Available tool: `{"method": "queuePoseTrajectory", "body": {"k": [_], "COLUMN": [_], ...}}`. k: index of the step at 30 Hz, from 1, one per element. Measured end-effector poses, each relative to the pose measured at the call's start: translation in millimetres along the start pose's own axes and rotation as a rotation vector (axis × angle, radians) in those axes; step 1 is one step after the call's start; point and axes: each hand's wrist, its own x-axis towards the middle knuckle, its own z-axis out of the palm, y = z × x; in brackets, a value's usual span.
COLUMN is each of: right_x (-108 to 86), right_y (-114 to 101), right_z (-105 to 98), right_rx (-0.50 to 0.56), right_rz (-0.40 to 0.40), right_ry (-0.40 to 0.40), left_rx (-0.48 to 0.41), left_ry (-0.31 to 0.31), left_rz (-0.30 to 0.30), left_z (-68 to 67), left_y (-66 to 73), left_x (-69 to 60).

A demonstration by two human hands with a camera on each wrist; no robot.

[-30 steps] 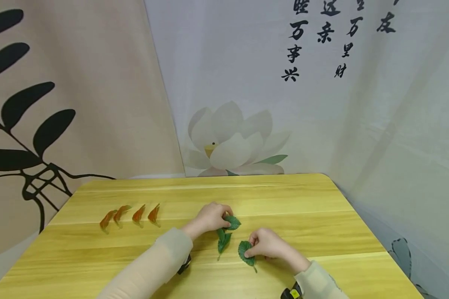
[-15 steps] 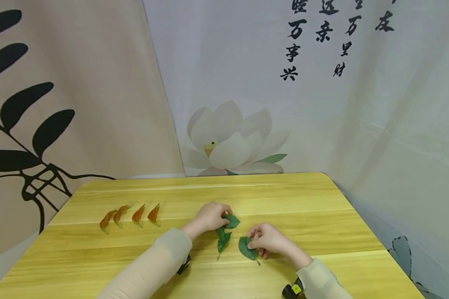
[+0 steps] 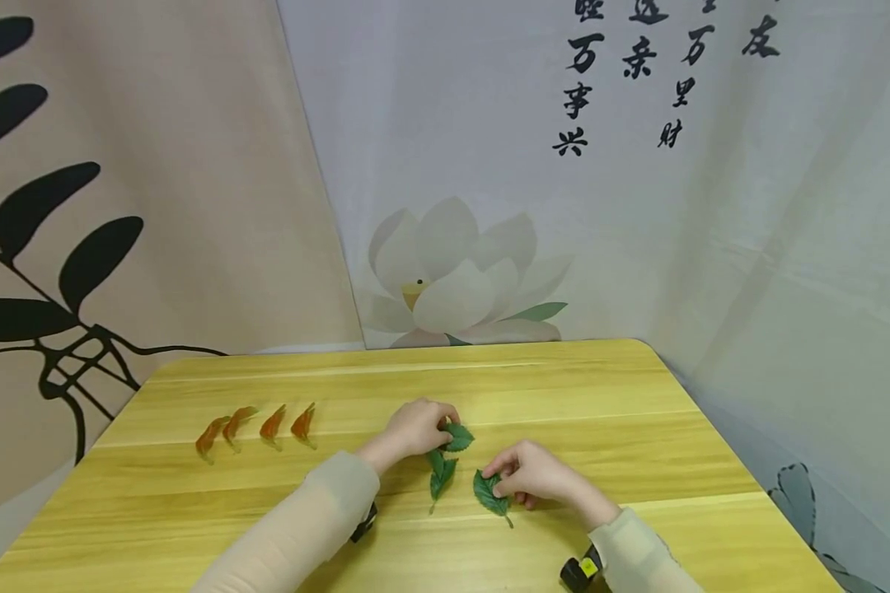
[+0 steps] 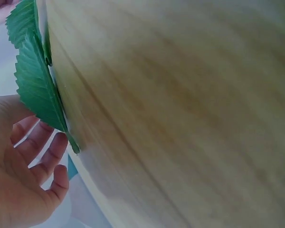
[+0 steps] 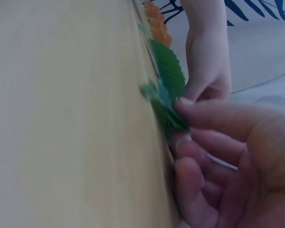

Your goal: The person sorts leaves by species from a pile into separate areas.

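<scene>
In the head view the left hand (image 3: 418, 427) pinches a green serrated leaf (image 3: 457, 437) near the middle of the table. Just below that leaf lies a folded green leaf (image 3: 442, 475), stem toward the near edge. To the right, the right hand (image 3: 541, 475) pinches a rounder green leaf (image 3: 487, 491) between thumb and finger, its stem pointing down. The right wrist view shows the right hand (image 5: 228, 161) with thumb and finger on a green leaf (image 5: 164, 111) close to the tabletop. In the left wrist view the left hand (image 4: 23, 161) is beside a leaf (image 4: 38, 85).
Several orange-red pieces with pale green tips (image 3: 272, 427) lie in a row on the left of the wooden table (image 3: 156, 527). A printed cloth (image 3: 452, 165) hangs behind the table's back edge. A black device (image 3: 581, 570) is on the right wrist.
The right hand has shifted slightly up and away from the near edge with its leaf, which has turned a little. The left hand stays in place on its leaf.
</scene>
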Motion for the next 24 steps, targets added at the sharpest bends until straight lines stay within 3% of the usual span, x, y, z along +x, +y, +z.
{"method": "queuePoseTrajectory", "body": {"k": [6,12,18,24], "right_x": [0.8,0.8,1.4,1.8], "right_y": [2,2,3,3], "right_z": [-4,-5,-4,-3], "right_rx": [-0.014,-0.001,-0.019,-0.025], "right_rz": [-0.006,-0.012,-0.015,-0.022], "right_ry": [-0.042,-0.052,-0.044,-0.039], "left_rx": [-0.083,-0.252,-0.391,-0.510], "left_ry": [-0.016,-0.006,0.058,0.169], "left_rz": [-0.030,-0.029,-0.048,-0.150], "left_z": [-3.9,-10.5,-25.4,-44.8], "left_y": [-1.9,-3.2,-10.5,-29.0], "left_x": [1.2,2.6,3.1,-3.2]}}
